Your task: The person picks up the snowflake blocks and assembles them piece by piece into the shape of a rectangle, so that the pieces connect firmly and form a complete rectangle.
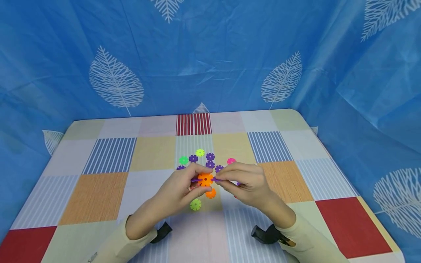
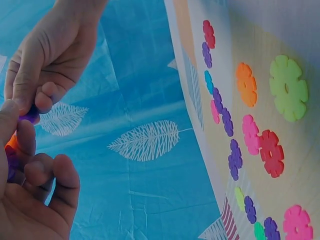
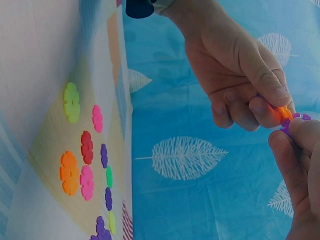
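Note:
Both hands meet above the table, working on flower-shaped notched plastic discs. An orange disc (image 1: pixel 205 179) faces the head camera, held between the thumb and fingers of my left hand (image 1: pixel 181 187). A purple disc (image 1: pixel 195 180) stands edge-on at its left side, partly hidden by that hand. At the orange disc's right edge, my right hand (image 1: pixel 245 179) pinches another purple disc (image 3: pixel 303 116) between thumb and fingertips. In the left wrist view, the orange disc (image 2: pixel 12 142) is mostly covered by fingers.
Loose discs lie on the patchwork tablecloth (image 1: pixel 158 153) beneath and beyond the hands, among them a light green disc (image 1: pixel 195 204), an orange one (image 1: pixel 211 193), a red one (image 2: pixel 271 153) and several purple ones. A blue leaf-print curtain (image 1: pixel 210 54) hangs behind the table.

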`<state>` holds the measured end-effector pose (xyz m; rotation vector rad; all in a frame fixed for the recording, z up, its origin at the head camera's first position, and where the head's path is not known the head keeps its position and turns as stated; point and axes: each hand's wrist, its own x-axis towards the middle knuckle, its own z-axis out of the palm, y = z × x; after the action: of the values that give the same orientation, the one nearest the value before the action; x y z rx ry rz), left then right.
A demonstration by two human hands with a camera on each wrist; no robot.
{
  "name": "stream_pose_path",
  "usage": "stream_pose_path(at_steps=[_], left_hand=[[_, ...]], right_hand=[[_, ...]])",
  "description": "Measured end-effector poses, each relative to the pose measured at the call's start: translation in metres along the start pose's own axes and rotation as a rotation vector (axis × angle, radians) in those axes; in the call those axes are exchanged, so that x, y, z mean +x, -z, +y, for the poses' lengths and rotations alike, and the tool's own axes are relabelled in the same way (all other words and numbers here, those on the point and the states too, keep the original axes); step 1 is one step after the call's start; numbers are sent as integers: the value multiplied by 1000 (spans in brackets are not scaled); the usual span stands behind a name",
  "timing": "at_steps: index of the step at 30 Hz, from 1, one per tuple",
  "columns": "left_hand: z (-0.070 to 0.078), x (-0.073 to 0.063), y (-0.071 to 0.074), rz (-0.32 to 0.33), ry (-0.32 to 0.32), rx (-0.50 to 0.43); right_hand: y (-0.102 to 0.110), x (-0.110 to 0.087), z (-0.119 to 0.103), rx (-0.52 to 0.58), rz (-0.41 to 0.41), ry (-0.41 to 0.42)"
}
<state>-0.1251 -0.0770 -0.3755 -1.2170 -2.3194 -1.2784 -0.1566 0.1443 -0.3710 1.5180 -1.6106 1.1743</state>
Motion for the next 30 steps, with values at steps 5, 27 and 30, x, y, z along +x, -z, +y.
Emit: stream_pose_path(at_steps=[5, 27, 30], left_hand=[[-2, 0, -1, -6, -36, 19], [2, 1, 7, 72, 38, -70], [2, 1, 6, 90, 50, -108]], right_hand=[[-3, -1, -1, 22, 1, -17], [-5, -1, 3, 10, 64, -83], [-5, -2, 3, 6, 64, -70]])
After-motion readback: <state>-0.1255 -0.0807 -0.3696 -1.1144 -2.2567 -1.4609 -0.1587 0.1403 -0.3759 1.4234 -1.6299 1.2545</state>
